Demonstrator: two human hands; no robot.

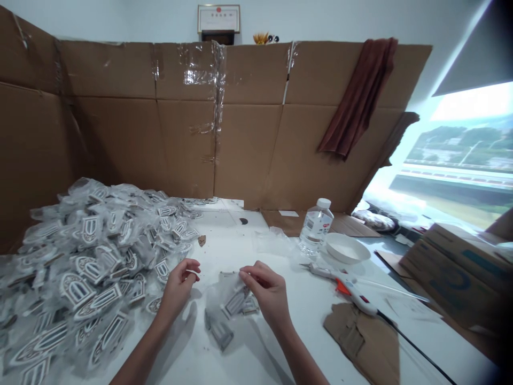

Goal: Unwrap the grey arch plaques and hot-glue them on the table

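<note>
My right hand (267,289) pinches the upper edge of a clear plastic bag (226,291) between thumb and fingertips. Several small grey-white framed pieces (236,303) lie in or under the bag; the film blurs which. A separate-looking grey rectangular piece (219,330) rests at its lower left, partly covered by plastic. To the left, my left hand (181,283) hovers beside the pile, thumb and fingers slightly apart with nothing visible between them. The large pile (100,262) holds many bagged, arched, window-shaped pieces with white and brown outlines.
A water bottle (316,227) and a white bowl (348,248) stand at the back right. In front of them lies a glue gun (356,297) with its cord, near torn cardboard (368,342). Tall cardboard walls (180,144) enclose the white table; a brown scrap (202,240) lies behind my hands.
</note>
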